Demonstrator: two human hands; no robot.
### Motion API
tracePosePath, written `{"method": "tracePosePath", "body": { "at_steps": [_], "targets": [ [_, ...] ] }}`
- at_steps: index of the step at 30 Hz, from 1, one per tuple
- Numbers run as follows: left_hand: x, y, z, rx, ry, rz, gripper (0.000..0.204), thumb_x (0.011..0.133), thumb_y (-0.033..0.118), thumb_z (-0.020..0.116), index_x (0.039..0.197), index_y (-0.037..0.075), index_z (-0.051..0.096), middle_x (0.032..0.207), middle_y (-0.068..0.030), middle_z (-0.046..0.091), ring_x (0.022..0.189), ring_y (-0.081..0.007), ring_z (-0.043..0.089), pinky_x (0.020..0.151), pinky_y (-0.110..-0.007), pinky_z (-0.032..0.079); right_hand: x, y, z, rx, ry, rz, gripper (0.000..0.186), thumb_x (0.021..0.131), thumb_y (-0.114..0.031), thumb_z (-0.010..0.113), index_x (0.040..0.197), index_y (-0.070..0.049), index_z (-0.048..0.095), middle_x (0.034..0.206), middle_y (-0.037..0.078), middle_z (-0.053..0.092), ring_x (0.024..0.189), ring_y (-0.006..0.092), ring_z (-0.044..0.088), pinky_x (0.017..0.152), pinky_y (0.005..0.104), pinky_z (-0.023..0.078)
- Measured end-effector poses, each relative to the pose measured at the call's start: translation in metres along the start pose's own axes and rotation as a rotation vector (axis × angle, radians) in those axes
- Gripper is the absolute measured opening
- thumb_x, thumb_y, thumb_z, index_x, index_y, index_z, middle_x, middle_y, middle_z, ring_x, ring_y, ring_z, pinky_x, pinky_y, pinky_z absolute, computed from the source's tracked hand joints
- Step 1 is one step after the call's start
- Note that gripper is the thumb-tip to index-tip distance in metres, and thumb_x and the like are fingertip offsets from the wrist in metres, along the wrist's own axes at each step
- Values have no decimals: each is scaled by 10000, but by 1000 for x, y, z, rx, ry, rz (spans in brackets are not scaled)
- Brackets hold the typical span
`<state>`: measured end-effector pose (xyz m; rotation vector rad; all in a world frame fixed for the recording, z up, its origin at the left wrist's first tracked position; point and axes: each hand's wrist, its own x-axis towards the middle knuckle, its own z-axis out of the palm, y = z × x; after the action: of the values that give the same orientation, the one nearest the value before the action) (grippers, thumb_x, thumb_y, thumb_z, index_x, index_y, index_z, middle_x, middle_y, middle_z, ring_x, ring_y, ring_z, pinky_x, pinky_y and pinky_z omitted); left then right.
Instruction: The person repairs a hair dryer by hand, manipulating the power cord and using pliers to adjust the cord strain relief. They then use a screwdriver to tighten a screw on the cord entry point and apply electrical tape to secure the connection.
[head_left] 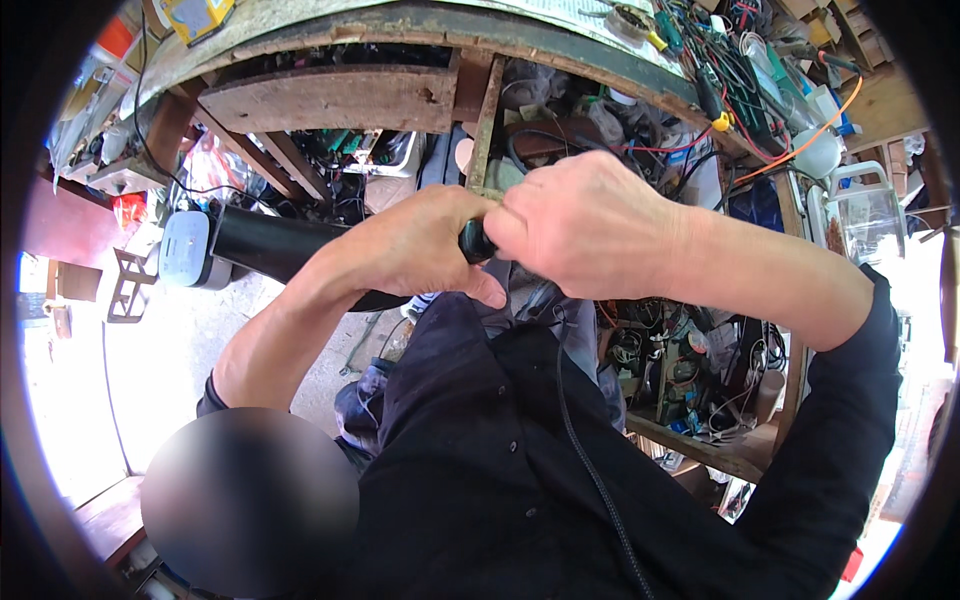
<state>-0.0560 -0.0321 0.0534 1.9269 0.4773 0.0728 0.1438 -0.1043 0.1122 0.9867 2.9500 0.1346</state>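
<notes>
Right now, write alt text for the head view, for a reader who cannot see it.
A person's left hand and right hand grip a mostly hidden dark object. Ahead is a wooden workbench cluttered with tangled cables.

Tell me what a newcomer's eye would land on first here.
Probably the person's left grip and right grip, meeting at a mostly hidden dark object near the picture's centre. Next, perhaps, the yellow box at upper left and the pale, rounded box at left.
</notes>
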Motion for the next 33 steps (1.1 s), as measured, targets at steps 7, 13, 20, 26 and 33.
{"method": "tracePosePath", "body": {
  "at_steps": [7,13,20,26,33],
  "targets": [
    [0,-16,14,238,312,149,447,731,242,904,1032,-20,702,880,-195,714,839,-369,681,777,-426,515,10,15,-6,635,-220,371,362,995,-300,589,841,9,698,753,233,672,748,410,683,698,487,520],
    [1,7,16,425,422,-126,417,752,230,890,1038,-4,699,925,-206,722,870,-387,675,793,-410,526,8,24,8,1315,-260,642,325,1035,-275,636,833,-31,707,653,-72,481,616,43,399,555,274,316],
    [-3,-11,4,73,383,73,457,719,175,915,1090,-6,718,958,-109,745,873,-211,673,814,-367,536,24,45,-11,1303,-433,608,453,1070,-472,583,876,-68,656,709,-40,546,605,59,431,536,244,333],
    [-7,2,-1,14,301,-36,505,726,216,914,1112,-35,707,984,-161,732,929,-256,685,860,-375,527,31,46,-16,1112,-453,387,363,1042,-334,621,909,0,673,686,35,573,608,140,485,571,325,408],
    [-11,-6,6,29,205,1,484,750,210,909,1113,-23,690,974,-90,720,936,-185,630,916,-347,489,26,2,-21,457,-295,371,174,889,-151,660,929,18,650,844,233,701,878,418,706,694,508,554]
  ]
}}
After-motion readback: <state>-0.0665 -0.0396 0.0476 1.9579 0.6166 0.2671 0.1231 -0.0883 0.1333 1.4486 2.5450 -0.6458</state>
